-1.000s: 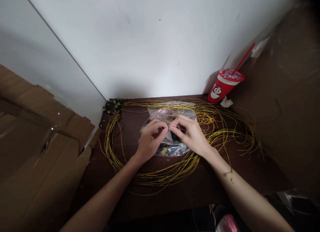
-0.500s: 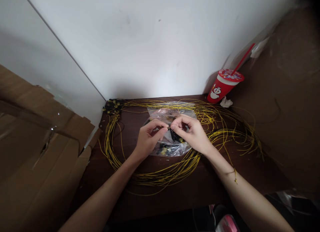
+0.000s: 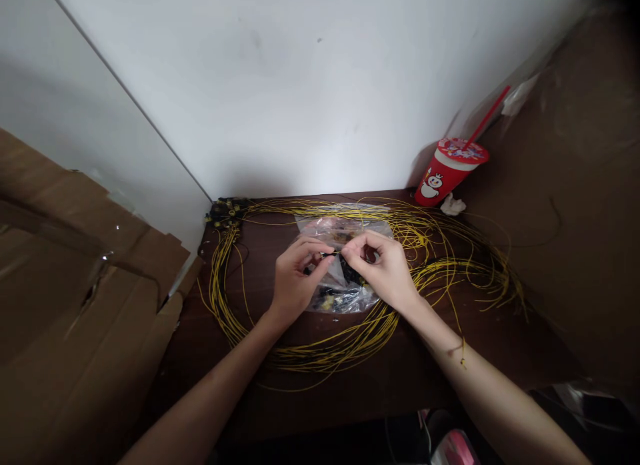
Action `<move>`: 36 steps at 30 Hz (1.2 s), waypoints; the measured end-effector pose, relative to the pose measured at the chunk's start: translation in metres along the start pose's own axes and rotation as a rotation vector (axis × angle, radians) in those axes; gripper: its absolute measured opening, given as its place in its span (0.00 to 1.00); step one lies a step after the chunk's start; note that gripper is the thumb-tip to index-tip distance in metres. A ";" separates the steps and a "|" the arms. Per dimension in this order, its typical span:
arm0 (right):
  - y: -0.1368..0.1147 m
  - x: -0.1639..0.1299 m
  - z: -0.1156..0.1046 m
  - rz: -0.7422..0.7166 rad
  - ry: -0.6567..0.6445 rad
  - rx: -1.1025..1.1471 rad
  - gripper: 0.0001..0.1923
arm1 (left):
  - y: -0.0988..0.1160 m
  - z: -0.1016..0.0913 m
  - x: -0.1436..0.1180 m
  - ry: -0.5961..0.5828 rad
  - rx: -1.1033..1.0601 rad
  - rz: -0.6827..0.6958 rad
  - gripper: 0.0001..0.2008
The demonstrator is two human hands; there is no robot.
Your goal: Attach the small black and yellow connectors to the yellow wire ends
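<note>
Head view shows my desk from above. Far on the left, brown cardboard [image 3: 75,278] leans by the wall. Next comes a clump of small black and yellow bits [image 3: 226,213] at the back left corner of the dark table [image 3: 390,391]. Yellow wires [image 3: 240,318] lie in big loops all round the middle.

My left hand [image 3: 293,285] is curled, and its thumb and first finger pinch a tiny dark piece [image 3: 329,255]. It is too small for me to tell just what it is. My right hand [image 3: 385,271] is curled too. Its fingertips [image 3: 350,253] pinch a thin yellow wire end right beside that piece, so both hands meet over the clear plastic bag [image 3: 345,298]. The bag lies in the middle of the wire loops, with more dark and yellow bits inside.

A second ago my fingertips were pressed tight together. Now there is a small gap, and the dark piece shows between them. I think the wire end and the piece are being lined up, not joined yet, but I cannot be sure.

One yellow wire hangs over my right wrist [image 3: 457,348]. At the back right stands a red cup [image 3: 447,171] with a red straw, and a white crumpled scrap [image 3: 453,205] lies just beside it.
</note>
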State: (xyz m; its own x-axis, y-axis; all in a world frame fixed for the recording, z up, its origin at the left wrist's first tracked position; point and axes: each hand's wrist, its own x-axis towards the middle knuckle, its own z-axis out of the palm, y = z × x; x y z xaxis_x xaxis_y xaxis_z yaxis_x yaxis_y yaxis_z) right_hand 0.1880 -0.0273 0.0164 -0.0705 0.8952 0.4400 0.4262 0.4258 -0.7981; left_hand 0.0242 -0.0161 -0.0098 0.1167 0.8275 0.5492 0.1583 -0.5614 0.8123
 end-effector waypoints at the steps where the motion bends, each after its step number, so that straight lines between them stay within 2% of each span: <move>1: -0.001 -0.001 0.001 0.000 0.015 -0.011 0.06 | 0.000 0.000 0.000 0.007 0.012 0.009 0.04; 12: -0.002 -0.009 0.012 -0.028 0.076 -0.093 0.07 | 0.005 0.001 -0.001 0.034 0.189 0.152 0.04; 16: -0.002 -0.008 0.012 -0.016 0.054 -0.100 0.07 | 0.006 0.001 0.000 0.033 0.224 0.185 0.03; 25: -0.002 -0.005 0.010 0.030 -0.002 -0.083 0.07 | 0.006 0.001 -0.002 0.028 0.242 0.169 0.05; 30: 0.000 -0.005 0.006 -0.069 -0.062 -0.148 0.08 | 0.005 0.001 -0.001 0.030 0.285 0.195 0.04; 36: 0.004 -0.007 0.003 -0.218 -0.109 -0.374 0.11 | 0.003 0.000 0.000 0.016 0.305 0.193 0.03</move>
State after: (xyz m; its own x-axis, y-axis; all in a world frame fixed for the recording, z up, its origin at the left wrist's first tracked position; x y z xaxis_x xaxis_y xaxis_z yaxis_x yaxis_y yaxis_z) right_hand 0.1879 -0.0313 0.0089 -0.2810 0.8067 0.5199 0.6864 0.5475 -0.4785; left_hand 0.0248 -0.0179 -0.0075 0.1580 0.7051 0.6913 0.4202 -0.6816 0.5991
